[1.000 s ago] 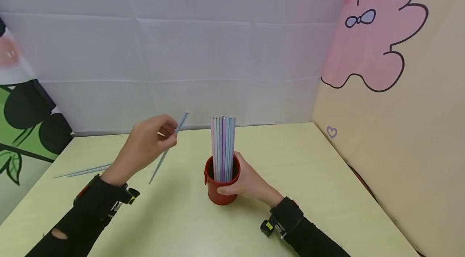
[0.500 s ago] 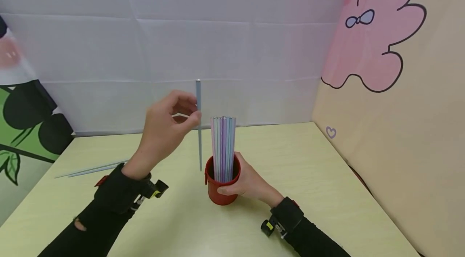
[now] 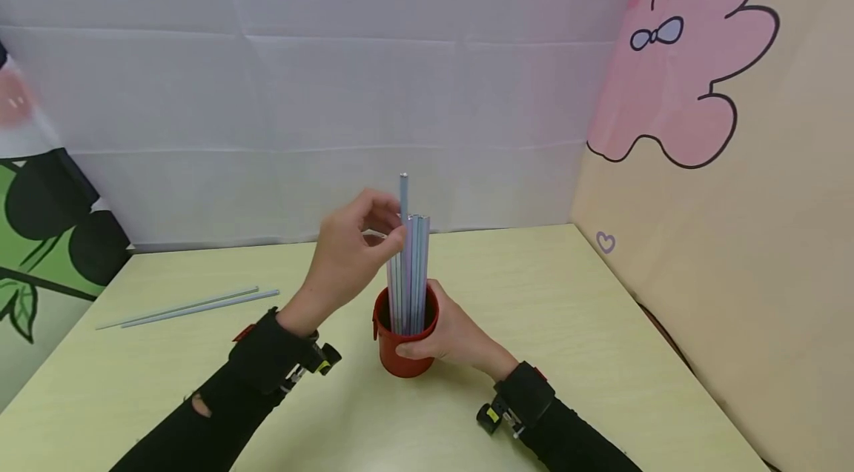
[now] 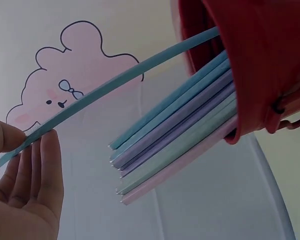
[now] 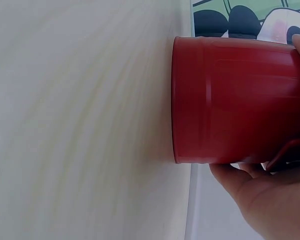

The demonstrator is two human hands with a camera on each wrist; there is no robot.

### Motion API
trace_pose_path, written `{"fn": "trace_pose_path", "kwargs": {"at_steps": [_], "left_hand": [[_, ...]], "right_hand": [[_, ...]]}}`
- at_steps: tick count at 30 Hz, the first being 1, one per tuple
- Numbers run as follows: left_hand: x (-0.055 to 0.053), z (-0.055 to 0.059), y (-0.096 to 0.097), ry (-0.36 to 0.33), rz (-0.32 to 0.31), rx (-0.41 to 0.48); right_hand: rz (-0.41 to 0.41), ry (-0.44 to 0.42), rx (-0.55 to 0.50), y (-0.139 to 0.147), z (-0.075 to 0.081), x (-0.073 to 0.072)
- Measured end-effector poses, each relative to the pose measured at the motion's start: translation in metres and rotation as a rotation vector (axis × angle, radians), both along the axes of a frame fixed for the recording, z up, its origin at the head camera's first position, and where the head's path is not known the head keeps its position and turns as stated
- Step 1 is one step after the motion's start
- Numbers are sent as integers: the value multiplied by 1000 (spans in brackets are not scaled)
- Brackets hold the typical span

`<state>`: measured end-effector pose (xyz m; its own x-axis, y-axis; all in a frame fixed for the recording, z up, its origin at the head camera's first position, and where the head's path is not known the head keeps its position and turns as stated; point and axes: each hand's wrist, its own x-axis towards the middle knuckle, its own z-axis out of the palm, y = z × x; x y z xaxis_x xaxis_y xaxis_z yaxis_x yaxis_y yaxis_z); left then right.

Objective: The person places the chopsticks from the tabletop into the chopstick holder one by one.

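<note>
My left hand (image 3: 353,253) pinches a blue chopstick (image 3: 403,194) between thumb and fingertips, above the red metal bucket (image 3: 405,362). In the left wrist view this chopstick (image 4: 110,86) slants from the fingers into the bucket's mouth, its lower tip hidden inside. Several pastel chopsticks (image 3: 418,279), pink, green, purple and blue, stand bunched in the bucket. My right hand (image 3: 463,335) grips the bucket from its right side, thumb at the front. The right wrist view shows the bucket's wall (image 5: 240,100) with its base on the table.
Two pale blue chopsticks (image 3: 200,307) lie side by side on the light wooden table (image 3: 534,309), left of my left hand. A white cloth (image 3: 333,87) hangs behind the table. A beige wall panel with a pink bear (image 3: 674,87) stands at the right.
My left hand has carried the blue chopstick rightward, turned it upright, then lowered it into the bucket. The right hand has kept its grip on the bucket.
</note>
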<state>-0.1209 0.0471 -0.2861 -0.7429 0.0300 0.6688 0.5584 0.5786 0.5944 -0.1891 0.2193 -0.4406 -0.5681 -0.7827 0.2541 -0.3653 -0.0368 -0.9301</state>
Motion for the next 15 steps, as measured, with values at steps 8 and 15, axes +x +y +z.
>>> {"fn": "trace_pose_path", "kwargs": {"at_steps": [8, 15], "left_hand": [[-7, -24, -3, -97, 24, -26], [-5, -25, -12, -135, 43, -59]], "right_hand": [[-11, -2, 22, 1, 1, 2], [-14, 3, 25, 0, 5, 5]]}}
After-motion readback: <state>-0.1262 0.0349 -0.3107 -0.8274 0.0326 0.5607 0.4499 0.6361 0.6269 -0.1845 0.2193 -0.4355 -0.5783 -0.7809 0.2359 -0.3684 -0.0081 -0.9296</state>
